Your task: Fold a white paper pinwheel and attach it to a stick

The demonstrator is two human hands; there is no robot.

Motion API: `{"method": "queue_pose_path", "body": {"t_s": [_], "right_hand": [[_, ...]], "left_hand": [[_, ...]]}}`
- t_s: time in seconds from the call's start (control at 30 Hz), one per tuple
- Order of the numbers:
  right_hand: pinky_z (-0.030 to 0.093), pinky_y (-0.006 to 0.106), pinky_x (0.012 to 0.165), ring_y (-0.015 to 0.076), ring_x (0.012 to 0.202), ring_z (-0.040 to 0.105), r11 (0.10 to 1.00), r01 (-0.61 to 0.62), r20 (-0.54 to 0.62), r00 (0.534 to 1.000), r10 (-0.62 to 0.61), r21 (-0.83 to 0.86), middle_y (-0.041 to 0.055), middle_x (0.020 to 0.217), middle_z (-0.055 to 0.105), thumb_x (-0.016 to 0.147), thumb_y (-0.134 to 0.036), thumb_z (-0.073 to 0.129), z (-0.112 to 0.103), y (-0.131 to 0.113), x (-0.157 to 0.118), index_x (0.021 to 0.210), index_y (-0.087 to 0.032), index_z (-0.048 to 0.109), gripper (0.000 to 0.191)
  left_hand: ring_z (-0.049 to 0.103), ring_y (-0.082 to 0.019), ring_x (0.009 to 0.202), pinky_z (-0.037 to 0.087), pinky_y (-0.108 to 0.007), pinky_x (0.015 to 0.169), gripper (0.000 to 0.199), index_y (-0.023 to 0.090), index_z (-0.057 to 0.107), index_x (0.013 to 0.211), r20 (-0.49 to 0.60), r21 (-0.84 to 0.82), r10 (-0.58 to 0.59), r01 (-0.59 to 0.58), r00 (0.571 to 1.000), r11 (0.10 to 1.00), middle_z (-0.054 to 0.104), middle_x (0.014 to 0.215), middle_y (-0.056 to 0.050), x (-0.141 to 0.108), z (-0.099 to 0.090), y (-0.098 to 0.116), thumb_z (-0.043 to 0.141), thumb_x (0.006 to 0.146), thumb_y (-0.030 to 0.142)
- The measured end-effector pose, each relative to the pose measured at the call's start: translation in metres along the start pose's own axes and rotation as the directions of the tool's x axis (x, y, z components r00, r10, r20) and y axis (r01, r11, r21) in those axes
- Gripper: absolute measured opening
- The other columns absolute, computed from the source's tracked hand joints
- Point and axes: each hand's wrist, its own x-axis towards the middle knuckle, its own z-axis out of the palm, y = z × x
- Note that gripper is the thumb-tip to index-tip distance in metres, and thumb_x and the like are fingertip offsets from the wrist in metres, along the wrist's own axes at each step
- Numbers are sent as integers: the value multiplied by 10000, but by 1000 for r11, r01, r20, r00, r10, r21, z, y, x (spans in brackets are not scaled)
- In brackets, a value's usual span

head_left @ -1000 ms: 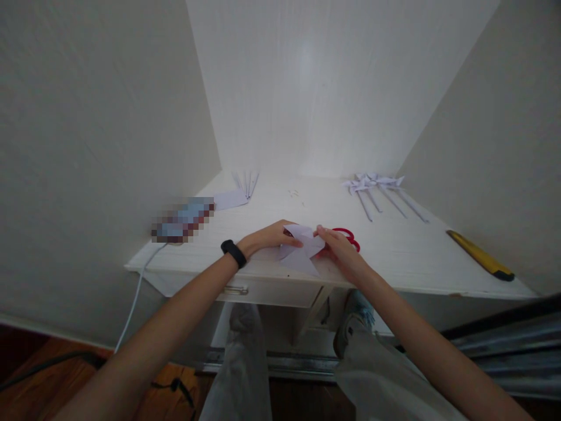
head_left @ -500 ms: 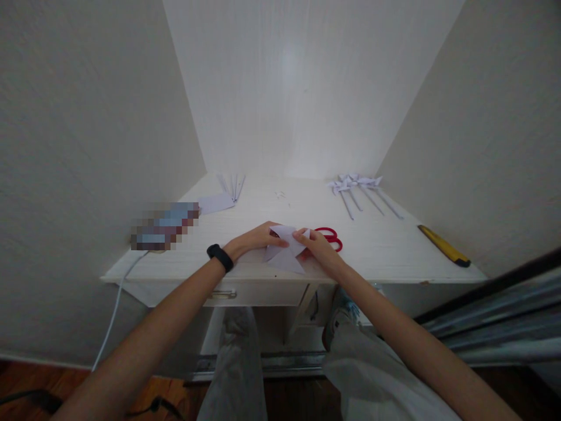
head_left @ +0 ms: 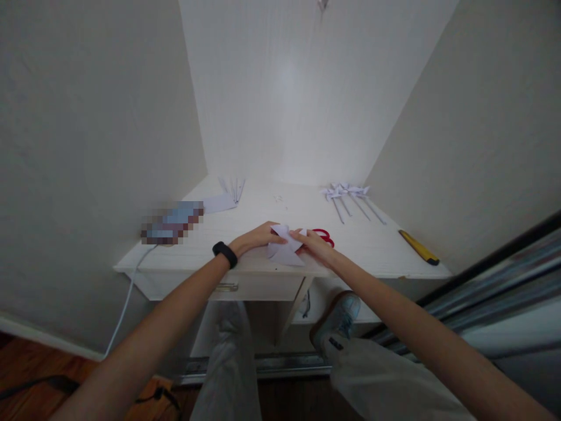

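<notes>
Between my two hands, above the front of the white desk, is a white paper pinwheel piece (head_left: pixel 287 252) with cut, pointed flaps. My left hand (head_left: pixel 262 235), a black band on its wrist, grips the paper's left side with the thumb on top. From the other side my right hand (head_left: pixel 314 244) pinches a flap near the paper's middle. Part of the paper is hidden by my fingers. Red-handled scissors (head_left: pixel 324 236) lie just behind my right hand, their blades hidden.
Several paper pinwheels on sticks (head_left: pixel 346 192) lie at the back right. A yellow utility knife (head_left: pixel 418 247) rests near the right edge. Back left are thin paper sticks (head_left: pixel 236 190) and a flat paper sheet (head_left: pixel 220 203). A blurred-out device (head_left: pixel 173 223) with a white cable (head_left: pixel 131 286) sits at left.
The camera view has shifted a little, and more of the right shoe shows. Both hands keep their hold on the paper, with hardly any movement.
</notes>
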Motion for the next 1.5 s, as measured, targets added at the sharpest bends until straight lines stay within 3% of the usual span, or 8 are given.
{"method": "queue_pose_path", "body": {"t_s": [0.37, 0.63, 0.77, 0.97, 1.1, 1.2, 1.37, 1.5], "right_hand": [[410, 186, 566, 73, 604, 488, 986, 170, -131, 977, -167, 5, -43, 673, 542, 607, -488, 736, 32, -36, -46, 741, -156, 581, 390], [378, 195, 572, 78, 601, 483, 982, 185, -70, 981, -182, 37, -41, 679, 535, 611, -451, 744, 58, -54, -115, 735, -169, 571, 354], [358, 206, 563, 84, 585, 471, 970, 238, -76, 969, -234, 41, -44, 652, 527, 607, -436, 745, 59, -65, -137, 725, -177, 572, 333], [362, 222, 552, 108, 603, 477, 946, 315, -165, 940, -299, 81, -33, 653, 547, 635, -398, 717, 52, -61, -124, 716, -196, 569, 264], [370, 225, 552, 105, 589, 468, 929, 361, -216, 916, -337, 79, -34, 663, 558, 624, -372, 712, 49, -46, -97, 712, -193, 589, 234], [367, 225, 533, 103, 570, 457, 933, 352, -205, 921, -331, 73, -34, 647, 555, 634, -367, 702, 42, -33, -73, 700, -189, 594, 217], [385, 229, 570, 117, 635, 491, 940, 332, -255, 918, -304, 76, -17, 683, 573, 643, -399, 715, 14, -24, -25, 692, -181, 602, 250], [355, 213, 500, 97, 553, 456, 971, 156, -311, 946, -94, 180, -43, 641, 532, 625, -474, 731, -9, -38, 1, 721, -198, 562, 338]], "left_hand": [[543, -126, 694, 405, -224, 649, 243, 129, 642, 842, -165, 98, 63, -48, 984, 994, 637, 776, -4, -61, 21, 57, 699, 674, 295], [538, -133, 658, 394, -225, 613, 204, 120, 639, 816, -228, 243, 79, -22, 970, 970, 635, 736, -2, -124, 60, 106, 651, 705, 291], [541, -137, 658, 394, -225, 609, 205, 120, 634, 794, -272, 332, 93, 3, 958, 943, 632, 722, -2, -136, 76, 134, 657, 696, 298], [610, -174, 757, 455, -258, 696, 282, 115, 653, 900, -398, 184, 14, 64, 917, 981, 696, 868, -53, -123, 79, 141, 670, 668, 273], [634, -188, 812, 474, -264, 708, 315, 127, 662, 943, -485, 14, -83, 103, 871, 995, 706, 959, -64, -112, 74, 123, 682, 662, 268], [640, -188, 814, 480, -269, 730, 294, 123, 677, 934, -537, -16, -106, 115, 837, 993, 714, 924, -60, -99, 72, 105, 673, 683, 275], [651, -202, 818, 493, -282, 723, 296, 118, 694, 942, -592, -44, -193, 208, 782, 977, 719, 924, -71, -50, 59, 87, 668, 701, 287], [647, -188, 843, 482, -270, 763, 242, 129, 700, 912, -542, -59, -197, 197, 817, 979, 719, 911, -58, -5, 42, 95, 677, 708, 256]]}}
